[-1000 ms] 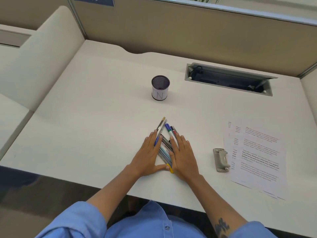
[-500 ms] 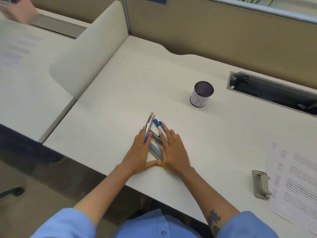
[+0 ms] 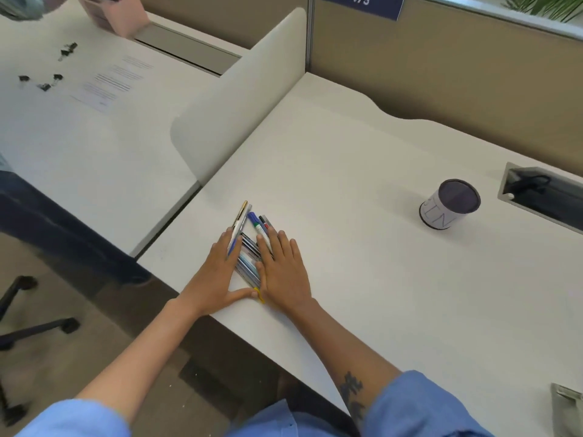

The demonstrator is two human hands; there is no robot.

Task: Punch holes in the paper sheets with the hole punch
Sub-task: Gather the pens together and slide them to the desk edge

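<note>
At the near edge of the desk: a loose bunch of pens (image 3: pixel 250 247) is being corralled between two flat hands.
Left hand: the left hand (image 3: pixel 217 275) is being laid palm-down against the left side of the bunch, fingers straight and nothing clasped; the thumb is being stretched along the desk edge toward the other hand.
Right hand: the right hand (image 3: pixel 285 272) is being laid flat on the right side in the same way, unclenched, with the nearest pens partly covered by its fingers.
Reason for the pose: the two hands are being angled into a wedge, probably so that the pens are being squeezed into one bundle and kept from rolling off the desk (image 3: pixel 378 279).
Pen cup: a dark mesh cup (image 3: pixel 449 205) is being left upright, well apart to the right; it is likely being kept for the pens.
Hole punch: only a grey corner (image 3: pixel 568 408) is being shown at the lower right edge, presumably the hole punch, near the right sleeve and untouched.
Paper sheets: none is being shown on this desk; a printed sheet (image 3: pixel 110 83) is lying on the neighbouring desk.
Stage: punching is judged as not yet begun.
</note>
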